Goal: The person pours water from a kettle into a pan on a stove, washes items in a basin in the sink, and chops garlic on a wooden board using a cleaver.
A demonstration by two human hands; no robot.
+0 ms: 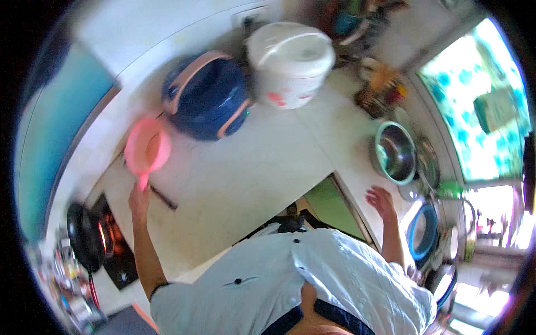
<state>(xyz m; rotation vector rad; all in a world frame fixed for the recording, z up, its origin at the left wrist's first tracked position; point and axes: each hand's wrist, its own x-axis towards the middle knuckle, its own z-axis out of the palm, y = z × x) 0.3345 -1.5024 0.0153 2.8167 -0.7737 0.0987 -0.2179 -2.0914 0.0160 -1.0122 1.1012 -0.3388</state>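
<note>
My left hand [139,203] grips the short handle of a pink plastic dipper [136,146], whose round bowl faces up. Whether anything lies in the bowl is too blurred to tell. A dark stick-like utensil [164,197] rests on the countertop [251,180] beside that hand. Just beyond the dipper sits a dark blue rice cooker [209,98] with a pinkish handle. My right hand [381,201] hovers at the right with its fingers apart, holding nothing. Nearest to it is a metal basin [395,153] with a pale rim.
A white lidded cooker [291,63] with red flowers stands by the wall. On the left, a black wok [83,238] sits over a stove [115,251] with an orange glow. Jars and bottles [381,88] fill the far right corner. A blue basin [422,232] lies near the faucet [469,209].
</note>
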